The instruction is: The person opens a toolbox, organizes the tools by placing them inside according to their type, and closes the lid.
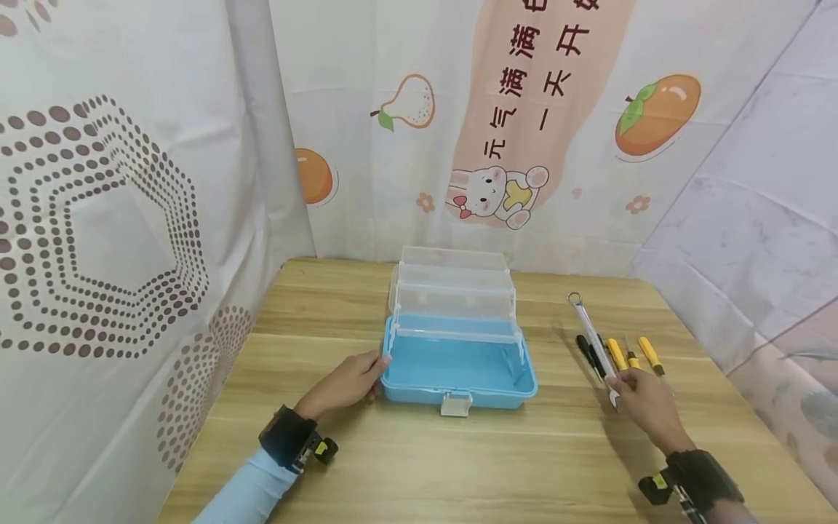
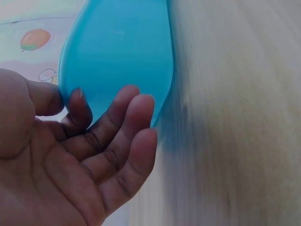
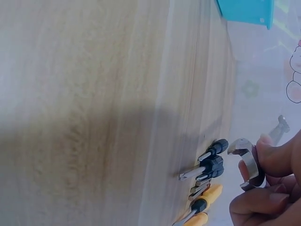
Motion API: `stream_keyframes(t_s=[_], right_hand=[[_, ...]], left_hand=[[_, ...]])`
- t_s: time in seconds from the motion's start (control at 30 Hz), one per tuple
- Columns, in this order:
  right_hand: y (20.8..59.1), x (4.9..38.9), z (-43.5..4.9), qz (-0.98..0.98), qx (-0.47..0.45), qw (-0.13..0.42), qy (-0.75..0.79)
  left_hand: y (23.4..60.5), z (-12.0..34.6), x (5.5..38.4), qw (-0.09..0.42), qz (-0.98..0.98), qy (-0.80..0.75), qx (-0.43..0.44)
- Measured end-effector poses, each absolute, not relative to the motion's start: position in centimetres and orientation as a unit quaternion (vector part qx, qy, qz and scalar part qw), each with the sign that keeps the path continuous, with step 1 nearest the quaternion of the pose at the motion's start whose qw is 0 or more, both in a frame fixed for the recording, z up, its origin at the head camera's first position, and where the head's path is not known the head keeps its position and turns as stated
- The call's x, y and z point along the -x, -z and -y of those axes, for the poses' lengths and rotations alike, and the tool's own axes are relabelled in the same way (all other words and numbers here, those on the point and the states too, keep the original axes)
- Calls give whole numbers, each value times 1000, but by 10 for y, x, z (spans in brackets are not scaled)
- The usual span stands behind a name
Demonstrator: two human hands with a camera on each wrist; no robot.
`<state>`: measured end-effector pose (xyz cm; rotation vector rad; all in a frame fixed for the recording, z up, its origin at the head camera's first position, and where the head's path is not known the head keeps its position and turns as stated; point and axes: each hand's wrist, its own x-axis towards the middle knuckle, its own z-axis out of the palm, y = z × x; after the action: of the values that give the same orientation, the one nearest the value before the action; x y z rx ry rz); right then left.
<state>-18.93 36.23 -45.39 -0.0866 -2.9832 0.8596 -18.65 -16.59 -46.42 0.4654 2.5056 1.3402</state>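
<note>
At its left front corner my left hand (image 1: 350, 380) pinches the wall of a light blue toolbox (image 1: 458, 399), thumb at the rim. The left wrist view shows the index fingertip against the blue outer wall (image 2: 122, 42), the other fingers loosely bent beside it. The box stands open, its translucent trays and lid (image 1: 455, 298) raised at the back and its white latch (image 1: 456, 404) hanging at the front. Right of it, my right hand (image 1: 644, 404) grips a silver combination wrench (image 1: 591, 336) near its open end (image 3: 247, 162). The wrench's ring end points away, above the table.
Under and beyond the wrench lie several screwdrivers: black-handled ones (image 3: 211, 165) at left and yellow-handled ones (image 1: 650, 351) at right. All stand on a wood-grain table (image 1: 419, 466). Printed curtains (image 1: 366, 58) hang behind it and at both sides.
</note>
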Motion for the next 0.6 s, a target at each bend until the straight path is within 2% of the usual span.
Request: stream_keyframes(t_s=[0.6], right_hand=[[451, 187, -357, 963, 21, 51, -266]], left_hand=[[468, 168, 186, 135, -861, -463, -161]])
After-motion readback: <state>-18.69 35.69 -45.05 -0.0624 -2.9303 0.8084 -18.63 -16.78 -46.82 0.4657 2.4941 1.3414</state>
